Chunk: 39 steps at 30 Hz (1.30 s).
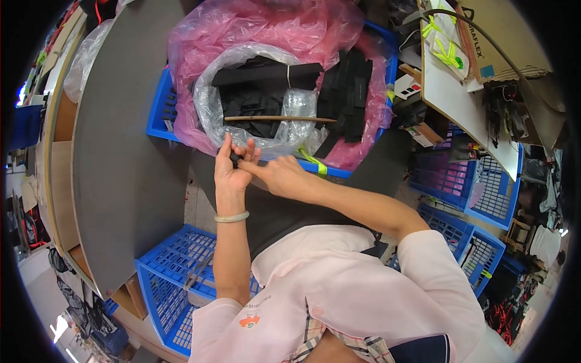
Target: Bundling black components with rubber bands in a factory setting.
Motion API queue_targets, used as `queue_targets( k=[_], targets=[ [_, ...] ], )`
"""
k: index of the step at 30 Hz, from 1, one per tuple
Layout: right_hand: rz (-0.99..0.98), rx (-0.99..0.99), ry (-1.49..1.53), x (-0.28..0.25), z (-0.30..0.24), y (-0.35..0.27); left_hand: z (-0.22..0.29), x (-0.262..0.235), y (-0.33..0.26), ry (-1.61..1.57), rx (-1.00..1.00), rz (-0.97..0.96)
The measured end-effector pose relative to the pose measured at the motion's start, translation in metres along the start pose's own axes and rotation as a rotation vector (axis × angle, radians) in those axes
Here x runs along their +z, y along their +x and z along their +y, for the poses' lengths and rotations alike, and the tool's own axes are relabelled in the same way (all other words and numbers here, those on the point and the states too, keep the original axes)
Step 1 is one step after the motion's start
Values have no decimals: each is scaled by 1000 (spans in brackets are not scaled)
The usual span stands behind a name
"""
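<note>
1. Small black piece (235,158) sits pinched between both hands, just in front of the blue crate (158,109) lined with pink plastic (254,24).
2. Left hand (233,168) is curled around it, fingers up, a pale bangle (232,217) on the wrist.
3. Right hand (279,173) reaches across, fingertips closed on the same piece from the side.
4. Risk, as I judge it: the piece is tiny and mostly hidden by fingers, so a loose pinch could let it drop between the crate and the dark tabletop (127,151).
5. The wooden stick (279,118) lying across the clear bag (212,103) of black strips (266,74) sits close; a nudge might roll it.
6. Orientation: too covered to call its long axis or which way it points.
</note>
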State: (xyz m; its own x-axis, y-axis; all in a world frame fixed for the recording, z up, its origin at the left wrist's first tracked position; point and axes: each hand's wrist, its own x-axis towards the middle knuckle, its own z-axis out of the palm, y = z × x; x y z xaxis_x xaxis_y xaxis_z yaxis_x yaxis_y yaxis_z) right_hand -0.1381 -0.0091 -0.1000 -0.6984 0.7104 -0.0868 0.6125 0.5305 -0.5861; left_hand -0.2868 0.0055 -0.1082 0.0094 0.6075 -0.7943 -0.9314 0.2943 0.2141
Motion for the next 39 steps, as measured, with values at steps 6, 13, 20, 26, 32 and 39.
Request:
queue_targets(
  k=[6, 13, 20, 26, 32, 39],
  targets=[
    [-53, 109, -21, 18, 25, 21, -41, -5, 23, 139, 117, -63],
    [630, 380, -58, 47, 120, 43, 49, -22, 55, -137, 74, 172],
    [398, 197, -92, 50, 178, 14, 66, -18, 75, -232, 64, 130],
    [301, 265, 460, -9, 117, -43, 75, -16, 76, -300, 108, 94],
    [288, 173, 446, -14, 95, -50, 66, -2, 57, -294, 132, 58],
    [300, 314, 549, 2, 33, -31, 27, 20, 41, 231, 623, -191]
  ],
)
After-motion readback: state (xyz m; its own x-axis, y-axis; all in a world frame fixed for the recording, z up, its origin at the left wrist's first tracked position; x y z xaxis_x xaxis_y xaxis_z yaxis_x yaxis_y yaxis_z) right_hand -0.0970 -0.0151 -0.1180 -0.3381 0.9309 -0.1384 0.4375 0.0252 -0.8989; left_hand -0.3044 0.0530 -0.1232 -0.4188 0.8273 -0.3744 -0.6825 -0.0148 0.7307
